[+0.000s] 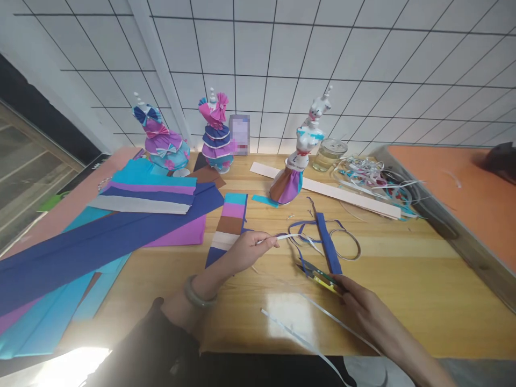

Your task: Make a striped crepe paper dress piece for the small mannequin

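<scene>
My left hand [248,250], with a bracelet at the wrist, pinches a thin white strip [291,235] between thumb and fingertips. The strip's far part runs right, over a tangle of narrow blue strips [300,223]. In my right hand [358,298] is a pair of yellow-handled thread snips [324,279], blades pointing left towards the tangle. A folded dark blue strip [328,242] lies just beyond the snips. Behind my left hand is a striped row of coloured paper pieces [229,220]. A long white strip [298,338] trails near the table's front edge.
Two dressed figurines [166,140] [216,137] stand at the back left, and a partly dressed one [296,161] at centre right. Stacked crepe paper [161,228] covers the left side. A glass jar [329,155], a pale board strip [355,198] and tangled scraps [371,174] are at the right.
</scene>
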`<state>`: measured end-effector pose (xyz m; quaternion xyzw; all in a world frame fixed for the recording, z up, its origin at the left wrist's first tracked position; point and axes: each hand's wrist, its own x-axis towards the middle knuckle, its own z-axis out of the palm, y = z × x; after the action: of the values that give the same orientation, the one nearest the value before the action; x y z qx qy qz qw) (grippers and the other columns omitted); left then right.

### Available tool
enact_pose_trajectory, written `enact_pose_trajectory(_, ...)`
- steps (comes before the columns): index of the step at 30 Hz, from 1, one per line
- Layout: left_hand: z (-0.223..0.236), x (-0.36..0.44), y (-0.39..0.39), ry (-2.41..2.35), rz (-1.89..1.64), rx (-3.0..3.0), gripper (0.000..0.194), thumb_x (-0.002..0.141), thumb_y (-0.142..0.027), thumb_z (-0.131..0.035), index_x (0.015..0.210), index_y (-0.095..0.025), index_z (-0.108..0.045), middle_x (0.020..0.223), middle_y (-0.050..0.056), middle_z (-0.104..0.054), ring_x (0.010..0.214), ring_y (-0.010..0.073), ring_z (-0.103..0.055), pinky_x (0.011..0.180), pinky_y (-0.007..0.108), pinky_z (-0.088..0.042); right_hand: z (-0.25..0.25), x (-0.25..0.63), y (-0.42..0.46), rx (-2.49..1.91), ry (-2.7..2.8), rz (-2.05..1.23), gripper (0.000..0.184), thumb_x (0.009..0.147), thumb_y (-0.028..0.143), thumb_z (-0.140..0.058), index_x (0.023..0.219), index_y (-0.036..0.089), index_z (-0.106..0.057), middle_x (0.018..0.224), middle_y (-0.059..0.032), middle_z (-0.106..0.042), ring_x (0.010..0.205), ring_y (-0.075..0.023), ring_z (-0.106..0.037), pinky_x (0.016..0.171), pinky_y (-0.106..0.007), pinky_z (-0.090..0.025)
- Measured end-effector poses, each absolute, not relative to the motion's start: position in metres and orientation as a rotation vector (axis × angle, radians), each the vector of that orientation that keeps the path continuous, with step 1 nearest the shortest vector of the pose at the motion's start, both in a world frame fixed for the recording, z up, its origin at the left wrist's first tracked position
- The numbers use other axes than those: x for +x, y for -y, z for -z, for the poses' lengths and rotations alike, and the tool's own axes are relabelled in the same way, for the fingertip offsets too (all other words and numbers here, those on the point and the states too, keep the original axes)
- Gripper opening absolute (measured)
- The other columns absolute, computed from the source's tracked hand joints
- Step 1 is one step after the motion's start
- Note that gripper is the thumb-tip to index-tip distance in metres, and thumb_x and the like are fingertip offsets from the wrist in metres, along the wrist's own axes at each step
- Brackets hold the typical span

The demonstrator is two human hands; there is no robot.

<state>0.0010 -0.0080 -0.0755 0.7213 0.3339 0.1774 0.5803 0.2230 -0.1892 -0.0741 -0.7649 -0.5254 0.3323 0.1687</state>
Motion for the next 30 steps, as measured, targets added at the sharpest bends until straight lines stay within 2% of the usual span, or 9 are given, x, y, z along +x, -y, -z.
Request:
enact_pose_trajectory(3,0.074,0.002,0.009,-0.782,-0.379,1.736,0.039,0.084,-0.043,-0.047,0.087,-0.013,-0.072,0.062,0.0,-0.055,0.061,0.0119,-0.046,0.055,0.021,-0.031,0.067,0.229,0.198,-2.185,1.308,-0.994,0.037,0.085,0.039,-0.041,0.11,0.021,-0.063,0.114,-0.0076,-0.066,0.108,-0.0266,-0.058,0.09,-0.035,-0.045)
enact_pose_trajectory(6,0.07,0.002,0.011,-0.761,-0.317,1.745,0.037,0.083,-0.042,-0.048,0.088,-0.014,-0.072,0.068,0.002,-0.062,0.066,0.0134,-0.051,0.059,0.022,-0.035,0.062,0.226,0.202,-2.113,1.195,-1.132,0.036,0.08,0.052,-0.051,0.09,0.021,-0.067,0.091,-0.0065,-0.069,0.088,-0.026,-0.062,0.076,-0.032,-0.049)
enact_pose_trajectory(8,0.066,0.001,0.012,-0.736,-0.304,1.744,0.035,0.083,-0.04,-0.049,0.088,-0.014,-0.072,0.076,0.003,-0.066,0.07,0.0144,-0.054,0.062,0.022,-0.038,0.061,0.222,0.203,-2.053,1.028,-1.226,0.037,0.077,0.057,-0.055,0.077,0.021,-0.065,0.073,-0.0049,-0.064,0.07,-0.0208,-0.058,0.06,-0.028,-0.048)
enact_pose_trajectory(10,0.062,-0.002,0.012,-0.69,-0.283,1.753,0.032,0.082,-0.037,-0.05,0.084,-0.014,-0.072,0.082,0.004,-0.069,0.075,0.0155,-0.057,0.065,0.022,-0.04,0.063,0.217,0.204,-1.966,0.725,-1.361,0.041,0.076,0.061,-0.054,0.074,0.021,-0.062,0.056,-0.0002,-0.051,0.049,-0.0123,-0.044,0.042,-0.023,-0.037)
enact_pose_trajectory(12,0.057,-0.005,0.012,-0.631,-0.25,1.78,0.029,0.082,-0.035,-0.051,0.08,-0.015,-0.072,0.085,0.005,-0.07,0.076,0.0156,-0.06,0.066,0.022,-0.041,0.065,0.212,0.202,-1.802,0.404,-1.527,0.043,0.076,0.064,-0.054,0.077,0.021,-0.059,0.049,0.0065,-0.034,0.04,-0.0056,-0.022,0.034,-0.018,-0.018)
enact_pose_trajectory(14,0.053,-0.009,0.012,-0.577,-0.221,1.82,0.027,0.082,-0.032,-0.052,0.079,-0.015,-0.073,0.084,0.005,-0.071,0.076,0.0149,-0.061,0.065,0.021,-0.042,0.066,0.208,0.199,-1.625,0.178,-1.653,0.044,0.074,0.063,-0.057,0.079,0.019,-0.056,0.049,0.0105,-0.023,0.04,-0.0028,-0.009,0.035,-0.015,-0.009)
enact_pose_trajectory(16,0.05,-0.011,0.013,-0.543,-0.197,1.862,0.026,0.082,-0.031,-0.052,0.08,-0.016,-0.073,0.082,0.005,-0.071,0.074,0.0145,-0.062,0.063,0.02,-0.041,0.067,0.204,0.194,-1.515,0.063,-1.724,0.043,0.073,0.061,-0.06,0.078,0.018,-0.054,0.049,0.0118,-0.02,0.041,-0.0016,-0.006,0.035,-0.014,-0.006)
enact_pose_trajectory(22,0.048,-0.014,0.014,-0.52,-0.188,1.905,0.027,0.083,-0.032,-0.05,0.082,-0.016,-0.073,0.079,0.005,-0.071,0.072,0.0146,-0.062,0.061,0.02,-0.041,0.072,0.2,0.186,-1.464,-0.006,-1.798,0.038,0.079,0.054,-0.058,0.076,0.016,-0.053,0.047,0.012,-0.021,0.038,-0.0002,-0.006,0.033,-0.013,-0.005)
enact_pose_trajectory(30,0.049,-0.017,0.012,-0.464,-0.172,1.909,0.027,0.084,-0.03,-0.05,0.083,-0.015,-0.073,0.078,0.006,-0.071,0.071,0.0142,-0.062,0.06,0.02,-0.042,0.079,0.2,0.179,-1.315,0.002,-1.846,0.039,0.073,0.054,-0.065,0.074,0.016,-0.053,0.046,0.0126,-0.02,0.037,0.0,-0.006,0.031,-0.013,-0.007)
